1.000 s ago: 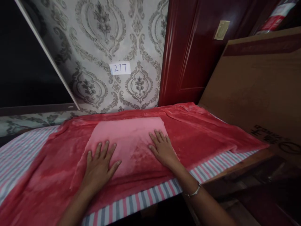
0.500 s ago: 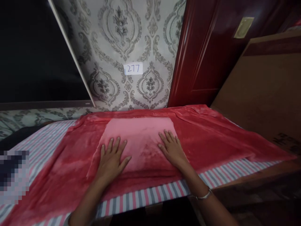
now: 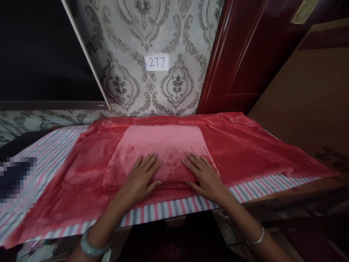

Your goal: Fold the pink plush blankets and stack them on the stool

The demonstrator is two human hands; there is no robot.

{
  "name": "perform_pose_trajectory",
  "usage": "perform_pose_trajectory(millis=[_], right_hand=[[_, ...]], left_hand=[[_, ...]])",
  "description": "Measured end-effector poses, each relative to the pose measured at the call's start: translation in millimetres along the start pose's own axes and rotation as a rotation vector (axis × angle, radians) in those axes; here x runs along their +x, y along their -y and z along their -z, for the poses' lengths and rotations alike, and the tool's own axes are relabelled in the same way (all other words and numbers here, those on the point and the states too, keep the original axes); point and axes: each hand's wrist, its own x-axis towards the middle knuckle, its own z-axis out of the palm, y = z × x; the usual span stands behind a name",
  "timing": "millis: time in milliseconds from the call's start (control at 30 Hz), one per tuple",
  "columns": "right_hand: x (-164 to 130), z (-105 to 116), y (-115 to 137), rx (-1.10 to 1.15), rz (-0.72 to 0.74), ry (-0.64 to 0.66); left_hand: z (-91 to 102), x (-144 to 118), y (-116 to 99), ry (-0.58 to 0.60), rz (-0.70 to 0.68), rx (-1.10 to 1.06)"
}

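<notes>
A pink, soft-looking folded cloth lies flat in the middle of a larger red plush blanket. My left hand rests palm down on the front left part of the pink cloth, fingers spread and pointing away from me. Flat on its front right part lies my right hand, its fingers also apart. Neither hand grips anything. Under the blanket a striped sheet in white, grey and pink shows along the front edge and at the left.
A dark television screen stands at the left before patterned wallpaper. On the wall is a paper label reading 277. To the right are a dark red door and a large cardboard box.
My left hand has slid right and toward the middle of the cloth. My right hand has moved slightly nearer to me along it. The camera view has tilted down.
</notes>
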Motion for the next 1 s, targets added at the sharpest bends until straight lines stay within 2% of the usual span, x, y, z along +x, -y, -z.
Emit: perform_pose_trajectory(millis=[167,333,467,633,733,800,900,1000], right_hand=[[-4,-5,-11,-0.007,-0.005,-0.009],[-9,-13,-20,-0.060,0.019,-0.074],[-20,-19,-25,-0.050,0.042,-0.103],[-27,-6,-23,0.096,0.021,-0.122],[-11,13,-14,0.188,-0.015,-0.150],[9,22,-7,0.225,0.027,-0.127],[43,22,1,0.213,0.125,-0.001],[66,10,0,0.113,0.144,0.147]], left_hand=[[-7.3,-2,-6,-0.020,-0.080,0.014],[-17.4,-5,0,-0.030,-0.059,0.047],[-23.2,-10,5,-0.015,-0.094,0.065],[-19.7,-8,-8,-0.153,-0.136,0.073],[-18.6,0,-33,-0.189,-0.190,0.021],[-21.9,5,-51,-0.189,-0.214,-0.001],[-31.9,8,-70,-0.180,-0.177,0.001],[-41.8,5,-75,-0.182,-0.141,0.044]])
